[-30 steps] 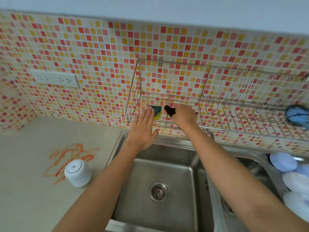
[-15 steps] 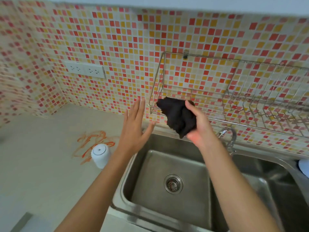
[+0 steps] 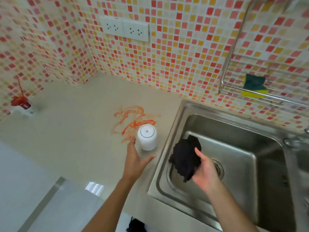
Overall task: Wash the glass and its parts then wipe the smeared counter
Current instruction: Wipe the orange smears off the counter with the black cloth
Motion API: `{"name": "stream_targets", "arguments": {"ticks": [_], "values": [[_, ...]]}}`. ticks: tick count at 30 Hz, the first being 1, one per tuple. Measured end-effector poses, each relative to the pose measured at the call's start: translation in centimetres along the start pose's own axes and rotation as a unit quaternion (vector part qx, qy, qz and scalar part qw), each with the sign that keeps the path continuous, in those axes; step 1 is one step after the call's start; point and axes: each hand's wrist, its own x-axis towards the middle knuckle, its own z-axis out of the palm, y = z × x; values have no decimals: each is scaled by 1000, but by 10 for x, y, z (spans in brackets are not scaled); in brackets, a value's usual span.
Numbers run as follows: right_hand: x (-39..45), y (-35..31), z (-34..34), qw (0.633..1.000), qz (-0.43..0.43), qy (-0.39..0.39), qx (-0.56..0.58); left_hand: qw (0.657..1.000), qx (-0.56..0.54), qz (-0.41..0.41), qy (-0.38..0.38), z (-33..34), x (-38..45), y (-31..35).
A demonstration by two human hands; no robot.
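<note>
Hands work apart: right hand clutches a black cloth over the sink; left hand, fingers spread, touches the unlabelled white glass at the orange smear's five o'clock on the surface.

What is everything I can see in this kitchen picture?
Smear: one, orange, on counter left of sink.
Cup: one, white, upside down at the smear's edge.
Cloth: one, black, over sink.
Sink: one, steel, right.
Sponge: one, yellow and green, in wire rack.
Socket plate: one, white, on tiled wall.
Red item: one, far left, unclear.
Left hand: open, beside cup.
Right hand: holding cloth.
</note>
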Motion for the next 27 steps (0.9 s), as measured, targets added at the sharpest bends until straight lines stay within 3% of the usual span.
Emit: {"name": "stream_targets", "arguments": {"ticks": [4, 15, 19, 21, 22, 23, 25, 26, 27], "values": [[22, 16, 20, 999, -29, 37, -25, 998, -60, 3, -18, 16, 27, -21], [50, 44, 36, 987, -131, 79, -40, 995, -96, 3, -19, 27, 54, -31], [53, 66, 55, 958, -220, 77, -166, 995, -100, 28, -8, 5, 49, -22], [58, 85, 60, 898, -246, 80, -356, 994, -103, 39, 2, -14, 50, -16], [63, 97, 60, 844, -248, 69, -470, 994, -101, 40, 4, -24, 53, -14], [68, 110, 58, 774, -238, 48, -585, 995, -98, 37, 5, -35, 57, -12], [79, 131, 54, 566, -250, 35, -785, 995, -92, 32, 6, -59, 67, -11], [86, 138, 50, 469, -284, 41, -835, 996, -87, 29, 8, -72, 74, -10], [92, 140, 48, 406, -310, 41, -858, 996, -80, 27, 12, -85, 80, -9]]}}
